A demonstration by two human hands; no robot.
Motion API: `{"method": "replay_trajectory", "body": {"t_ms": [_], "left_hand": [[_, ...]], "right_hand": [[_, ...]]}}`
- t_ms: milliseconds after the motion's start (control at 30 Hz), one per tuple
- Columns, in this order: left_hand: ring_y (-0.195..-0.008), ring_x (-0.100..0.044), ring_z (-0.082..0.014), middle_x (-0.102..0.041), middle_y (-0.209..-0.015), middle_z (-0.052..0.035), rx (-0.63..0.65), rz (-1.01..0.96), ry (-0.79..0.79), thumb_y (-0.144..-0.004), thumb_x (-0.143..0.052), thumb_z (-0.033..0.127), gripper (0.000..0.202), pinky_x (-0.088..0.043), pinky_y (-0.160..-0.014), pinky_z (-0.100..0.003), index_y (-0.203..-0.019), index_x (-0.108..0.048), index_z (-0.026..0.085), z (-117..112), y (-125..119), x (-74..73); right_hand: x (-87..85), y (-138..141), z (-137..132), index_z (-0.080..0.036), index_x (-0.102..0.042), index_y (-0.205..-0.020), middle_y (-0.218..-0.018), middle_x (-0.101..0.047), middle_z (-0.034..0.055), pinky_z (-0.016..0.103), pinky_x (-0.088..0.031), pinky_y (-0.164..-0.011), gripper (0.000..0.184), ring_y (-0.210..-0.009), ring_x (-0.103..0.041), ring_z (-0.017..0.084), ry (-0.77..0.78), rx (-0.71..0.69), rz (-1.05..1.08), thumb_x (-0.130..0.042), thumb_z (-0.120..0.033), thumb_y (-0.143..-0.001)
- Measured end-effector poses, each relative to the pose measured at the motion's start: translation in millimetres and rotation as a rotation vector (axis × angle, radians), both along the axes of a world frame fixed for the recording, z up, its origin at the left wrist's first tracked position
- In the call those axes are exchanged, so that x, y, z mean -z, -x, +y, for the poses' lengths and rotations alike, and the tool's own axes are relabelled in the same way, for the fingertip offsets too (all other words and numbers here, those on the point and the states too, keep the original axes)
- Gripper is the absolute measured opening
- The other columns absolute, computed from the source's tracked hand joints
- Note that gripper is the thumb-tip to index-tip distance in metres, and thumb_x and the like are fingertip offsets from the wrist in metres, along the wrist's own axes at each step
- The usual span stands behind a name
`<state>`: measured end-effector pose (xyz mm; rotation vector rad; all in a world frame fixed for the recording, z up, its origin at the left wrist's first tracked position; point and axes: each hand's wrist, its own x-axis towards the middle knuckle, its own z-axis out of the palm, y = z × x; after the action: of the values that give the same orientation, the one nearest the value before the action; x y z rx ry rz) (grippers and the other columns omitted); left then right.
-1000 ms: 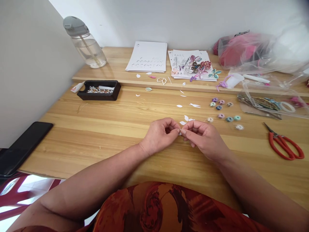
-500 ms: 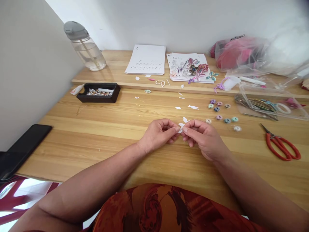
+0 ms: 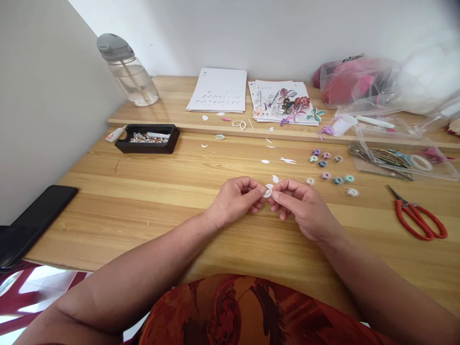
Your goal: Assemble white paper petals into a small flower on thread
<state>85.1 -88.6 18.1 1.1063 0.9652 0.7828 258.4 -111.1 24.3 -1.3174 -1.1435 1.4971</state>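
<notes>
My left hand pinches the left end of a small curved white paper cutout between thumb and forefinger. From the other side, my right hand pinches the same cutout, and its fingers hide part of it. Just beyond the fingertips, white leaf-shaped paper pieces show; whether they touch the held one I cannot tell. Farther up the table lie another white paper leaf and a forked paper scrap.
Thread bobbins and red-handled scissors lie to the right, near a clear plastic box. A black bead tray, a bottle and a phone are on the left. Paper stacks rest on the raised ledge.
Both hands stay at nearly the same spot with small finger shifts. The curved cutout between them shows a little more plainly, turned slightly. The view has tipped up a little.
</notes>
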Motion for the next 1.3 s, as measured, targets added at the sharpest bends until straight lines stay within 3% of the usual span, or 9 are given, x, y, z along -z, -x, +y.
{"method": "replay_trajectory", "body": {"t_ms": [600,933,1300], "left_hand": [[-0.059,-0.060,-0.0088,-0.065,-0.072,-0.0045,0.009,0.008,-0.015,-0.083,-0.067,0.034,0.024,-0.053,-0.056,-0.020,-0.082,-0.061,0.011,0.8,1.1,2.6],[-0.057,-0.059,-0.0081,-0.064,-0.071,-0.0040,0.016,0.008,-0.027,-0.084,-0.066,0.034,0.024,-0.052,-0.055,-0.020,-0.081,-0.060,0.011,1.0,0.7,2.4],[-0.059,-0.060,-0.0087,-0.065,-0.073,-0.0050,0.034,0.010,-0.007,-0.084,-0.065,0.032,0.022,-0.052,-0.055,-0.019,-0.082,-0.062,0.010,0.5,1.3,2.0]], "right_hand": [[2.9,-2.8,0.6,-0.017,-0.060,-0.078,-0.071,-0.061,0.0024,0.020,-0.043,-0.044,0.030,-0.062,-0.057,0.013,-0.017,-0.060,-0.050,-0.076,-0.043,-0.074],[0.5,-2.4,0.9,-0.017,-0.061,-0.085,-0.074,-0.065,0.0030,0.018,-0.043,-0.043,0.029,-0.061,-0.058,0.012,0.025,-0.008,0.021,-0.076,-0.039,-0.071],[2.5,-1.6,1.9,-0.015,-0.061,-0.077,-0.070,-0.061,0.0023,0.017,-0.043,-0.042,0.029,-0.060,-0.057,0.012,0.005,-0.012,-0.020,-0.076,-0.038,-0.071]]}}
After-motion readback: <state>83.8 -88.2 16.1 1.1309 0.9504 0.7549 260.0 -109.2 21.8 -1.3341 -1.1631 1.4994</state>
